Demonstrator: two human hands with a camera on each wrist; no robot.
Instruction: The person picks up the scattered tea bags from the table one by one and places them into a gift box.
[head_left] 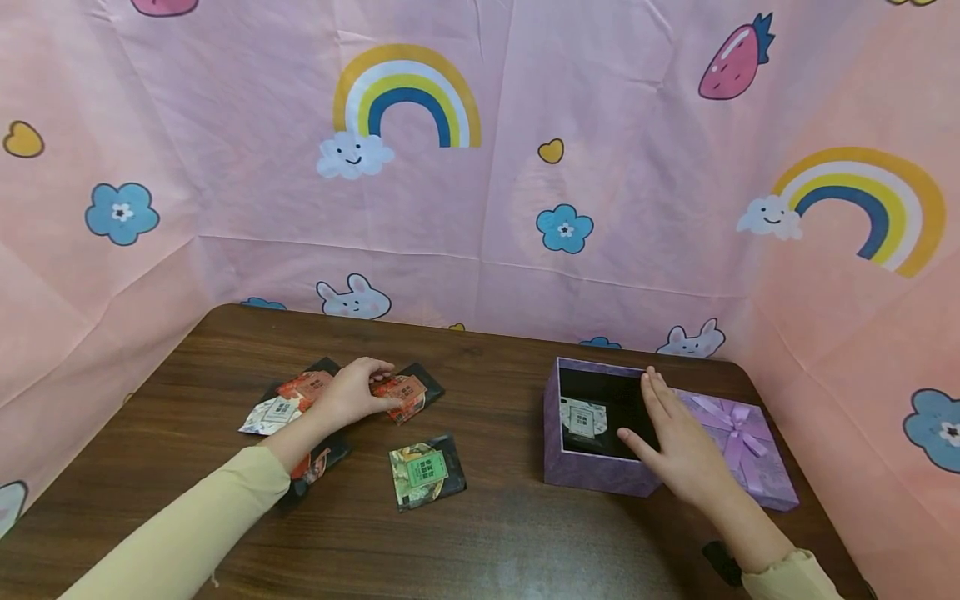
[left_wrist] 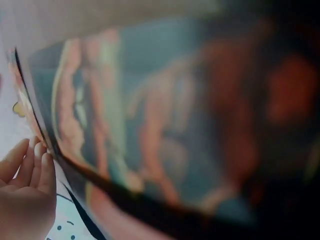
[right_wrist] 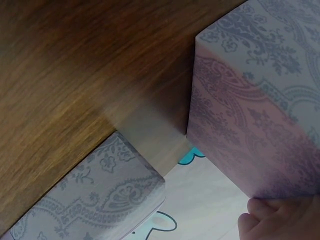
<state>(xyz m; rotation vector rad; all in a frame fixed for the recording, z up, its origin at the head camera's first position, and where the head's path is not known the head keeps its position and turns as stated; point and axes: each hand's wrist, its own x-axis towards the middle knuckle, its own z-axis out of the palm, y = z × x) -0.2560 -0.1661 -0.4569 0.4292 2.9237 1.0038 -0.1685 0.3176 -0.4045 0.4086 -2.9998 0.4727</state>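
On the left of the table my left hand [head_left: 347,402] pinches the near side of an orange-red and black sachet [head_left: 405,395]. In the left wrist view its fingertips [left_wrist: 41,152] meet a sachet's edge, and a large blurred sachet [left_wrist: 150,125] fills the foreground. My right hand [head_left: 686,450] rests on the right rim of a purple patterned box [head_left: 600,475], its fingers straight and its thumb over the opening. Fingers [right_wrist: 275,215] touch the box's outer wall in the right wrist view. A black-and-white sachet [head_left: 585,422] lies inside the box.
Red and white sachets [head_left: 279,410] overlap beyond my left forearm, with another dark sachet [head_left: 318,467] partly under it. A green-labelled sachet [head_left: 427,472] lies mid-table. Right of the box is its purple lid [head_left: 772,467] with a ribbon bow. A patterned cloth backdrop [head_left: 480,208] borders the table.
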